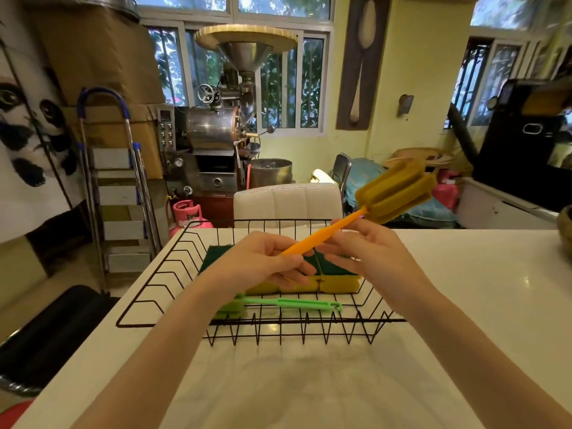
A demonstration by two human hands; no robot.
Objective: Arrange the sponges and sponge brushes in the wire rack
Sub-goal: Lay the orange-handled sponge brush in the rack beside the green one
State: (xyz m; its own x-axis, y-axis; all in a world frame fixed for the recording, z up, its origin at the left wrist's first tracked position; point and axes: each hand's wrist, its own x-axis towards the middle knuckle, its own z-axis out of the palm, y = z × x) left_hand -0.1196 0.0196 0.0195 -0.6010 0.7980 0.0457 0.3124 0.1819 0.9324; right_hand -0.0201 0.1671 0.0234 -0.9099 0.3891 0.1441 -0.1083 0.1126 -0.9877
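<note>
A black wire rack (173,267) stands on the white table. Inside it lie yellow sponges with green scouring tops (337,281), side by side. A green sponge brush (291,304) rests along the rack's near side, its head to the left. Above the rack I hold an orange sponge brush (322,235), whose mustard foam head (394,193) points up and to the right. My left hand (260,264) pinches the lower end of its handle. My right hand (368,249) grips the handle higher up.
The white table (464,289) stretches to the right of the rack and toward me. A white chair back (288,201) stands just beyond the table's far edge. A step ladder (117,187) and a pink gas cylinder (185,213) are at the left.
</note>
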